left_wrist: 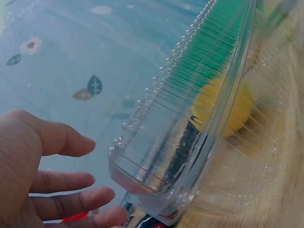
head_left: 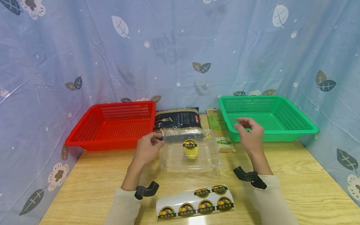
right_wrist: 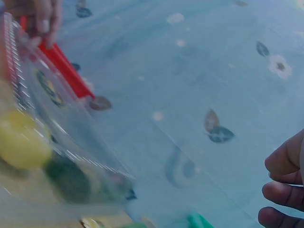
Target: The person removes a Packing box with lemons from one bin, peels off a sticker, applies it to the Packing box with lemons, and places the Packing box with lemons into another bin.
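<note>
A clear plastic clamshell box (head_left: 172, 153) lies on the table in the head view, its lid down. Inside is a yellow fruit (head_left: 192, 153) that looks like a lemon. A round black fruit-label sticker (head_left: 190, 144) shows on the lid, over the fruit. Beside the box's back left corner is my left hand (head_left: 147, 149); the left wrist view shows its fingers (left_wrist: 71, 202) spread and empty. My right hand (head_left: 251, 135) hovers in front of the green basket, right of the box. Its fingers bend loosely and hold nothing.
A sheet of round stickers (head_left: 178, 200) lies at the table's front. Behind the box is a dark pasta bag (head_left: 180, 120), with a green-and-tan packet (head_left: 218, 126) to its right. A red basket (head_left: 112, 144) stands left, a green basket (head_left: 270, 137) right. Patterned curtain surrounds the table.
</note>
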`<state>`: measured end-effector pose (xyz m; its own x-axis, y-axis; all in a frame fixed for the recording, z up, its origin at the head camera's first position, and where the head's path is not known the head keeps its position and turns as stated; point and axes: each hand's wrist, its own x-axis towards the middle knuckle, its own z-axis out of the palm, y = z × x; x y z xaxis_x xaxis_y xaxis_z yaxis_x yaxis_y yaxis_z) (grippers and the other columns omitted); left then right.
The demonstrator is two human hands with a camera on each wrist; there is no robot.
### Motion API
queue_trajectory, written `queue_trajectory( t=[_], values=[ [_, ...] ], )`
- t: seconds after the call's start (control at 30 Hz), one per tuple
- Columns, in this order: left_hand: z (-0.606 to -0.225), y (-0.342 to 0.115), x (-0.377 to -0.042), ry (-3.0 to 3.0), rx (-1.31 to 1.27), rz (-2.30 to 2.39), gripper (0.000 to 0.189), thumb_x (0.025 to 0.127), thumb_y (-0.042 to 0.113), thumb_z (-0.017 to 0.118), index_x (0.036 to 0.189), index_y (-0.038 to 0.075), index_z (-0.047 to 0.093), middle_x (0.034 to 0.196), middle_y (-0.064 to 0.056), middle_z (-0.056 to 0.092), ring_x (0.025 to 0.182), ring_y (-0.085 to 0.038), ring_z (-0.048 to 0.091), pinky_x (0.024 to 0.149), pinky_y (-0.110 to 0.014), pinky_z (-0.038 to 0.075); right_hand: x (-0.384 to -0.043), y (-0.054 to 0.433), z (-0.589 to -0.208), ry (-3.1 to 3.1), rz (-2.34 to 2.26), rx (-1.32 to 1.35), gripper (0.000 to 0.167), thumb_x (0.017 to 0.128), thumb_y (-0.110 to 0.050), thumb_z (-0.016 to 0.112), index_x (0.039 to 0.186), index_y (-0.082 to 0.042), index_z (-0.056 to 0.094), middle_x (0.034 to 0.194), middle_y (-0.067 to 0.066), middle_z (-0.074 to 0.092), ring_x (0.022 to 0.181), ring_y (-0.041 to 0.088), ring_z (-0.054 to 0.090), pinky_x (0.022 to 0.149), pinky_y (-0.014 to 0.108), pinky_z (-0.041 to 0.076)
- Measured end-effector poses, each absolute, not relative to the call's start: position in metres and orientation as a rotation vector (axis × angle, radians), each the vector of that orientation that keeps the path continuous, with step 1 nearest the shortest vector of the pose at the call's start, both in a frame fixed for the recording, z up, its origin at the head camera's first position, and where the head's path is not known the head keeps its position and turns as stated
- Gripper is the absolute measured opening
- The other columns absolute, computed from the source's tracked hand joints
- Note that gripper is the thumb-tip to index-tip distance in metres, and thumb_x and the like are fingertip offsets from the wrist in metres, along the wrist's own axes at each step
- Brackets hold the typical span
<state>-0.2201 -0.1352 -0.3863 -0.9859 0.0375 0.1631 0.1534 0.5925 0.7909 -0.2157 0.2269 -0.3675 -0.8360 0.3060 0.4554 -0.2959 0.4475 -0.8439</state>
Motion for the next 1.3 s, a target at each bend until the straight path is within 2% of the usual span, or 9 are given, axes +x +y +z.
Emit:
queue_trajectory(
  t=[0.1,0.23,0.4,0.63,0.77,0.9,1.03,1.17,1.3],
  values=[
    [-0.389,-0.136,-0.222,-2.698,-0.165,-1.374,0.039,0.091,0.021,0.073,0.125,0.002,0.068,0.098,-0.007,0.069,0.088,-0.023,0.064,0.082,-0.04,0.055,-0.217,0.243,-0.367,-2.071,1.397,-0.092,0.019,0.096,-0.014,0.065,0.112,-0.005,0.072,0.09,-0.01,0.062,0.089,0.006,0.057,0.072,0.025,0.043],
    [-0.392,-0.135,-0.223,-2.721,-0.163,-1.395,0.045,0.09,0.024,0.074,0.128,0.001,0.066,0.1,-0.008,0.07,0.089,-0.024,0.064,0.081,-0.039,0.055,-0.219,0.268,-0.368,-1.954,1.401,-0.218,0.013,0.095,-0.012,0.066,0.106,-0.01,0.072,0.088,-0.014,0.06,0.085,0.004,0.054,0.073,0.024,0.04],
    [-0.395,-0.134,-0.225,-2.751,-0.14,-1.436,0.048,0.089,0.023,0.076,0.129,0.0,0.064,0.099,-0.008,0.069,0.085,-0.023,0.064,0.071,-0.033,0.055,-0.223,0.294,-0.373,-1.768,1.484,-0.392,0.01,0.096,-0.008,0.065,0.099,-0.016,0.069,0.09,-0.011,0.056,0.083,0.006,0.051,0.074,0.023,0.04],
    [-0.395,-0.134,-0.225,-2.75,-0.122,-1.518,0.049,0.088,0.019,0.077,0.129,-0.003,0.062,0.099,-0.012,0.067,0.07,-0.022,0.065,0.061,-0.032,0.056,-0.227,0.31,-0.38,-1.524,1.547,-0.563,0.015,0.091,0.001,0.061,0.096,-0.012,0.066,0.087,-0.006,0.053,0.074,0.008,0.047,0.069,0.022,0.038],
    [-0.396,-0.135,-0.225,-2.768,-0.091,-1.538,0.049,0.089,0.021,0.077,0.129,-0.003,0.062,0.098,-0.014,0.066,0.062,-0.024,0.067,0.059,-0.034,0.057,-0.227,0.316,-0.383,-1.375,1.645,-0.634,0.021,0.089,0.005,0.059,0.095,-0.016,0.061,0.091,-0.003,0.049,0.071,0.009,0.046,0.063,0.02,0.037],
    [-0.396,-0.136,-0.224,-2.809,-0.058,-1.563,0.049,0.092,0.026,0.074,0.131,-0.001,0.061,0.1,-0.015,0.065,0.063,-0.026,0.069,0.062,-0.036,0.056,-0.226,0.325,-0.386,-1.229,1.75,-0.701,0.025,0.09,0.006,0.06,0.1,-0.016,0.056,0.094,-0.002,0.045,0.075,0.009,0.049,0.065,0.019,0.042],
    [-0.397,-0.137,-0.224,-2.836,-0.017,-1.657,0.05,0.094,0.029,0.069,0.135,0.0,0.059,0.107,-0.015,0.066,0.069,-0.024,0.069,0.067,-0.038,0.059,-0.225,0.332,-0.39,-1.083,1.935,-0.725,0.036,0.091,-0.001,0.068,0.112,-0.018,0.044,0.1,-0.002,0.039,0.072,0.011,0.045,0.057,0.02,0.043],
    [-0.399,-0.138,-0.223,-2.831,0.0,-1.759,0.051,0.096,0.029,0.066,0.137,0.0,0.056,0.11,-0.016,0.065,0.076,-0.023,0.066,0.068,-0.037,0.06,-0.225,0.338,-0.396,-0.965,2.182,-0.76,0.049,0.093,-0.014,0.071,0.117,-0.024,0.029,0.116,-0.004,0.036,0.066,0.018,0.042,0.048,0.026,0.042],
    [-0.399,-0.137,-0.224,-2.81,0.006,-1.841,0.052,0.097,0.029,0.064,0.139,-0.001,0.053,0.105,-0.017,0.062,0.076,-0.024,0.064,0.066,-0.037,0.061,-0.227,0.344,-0.402,-0.879,2.322,-0.789,0.051,0.096,-0.013,0.066,0.118,-0.026,0.023,0.129,-0.005,0.035,0.07,0.021,0.044,0.054,0.03,0.044]
  ],
)
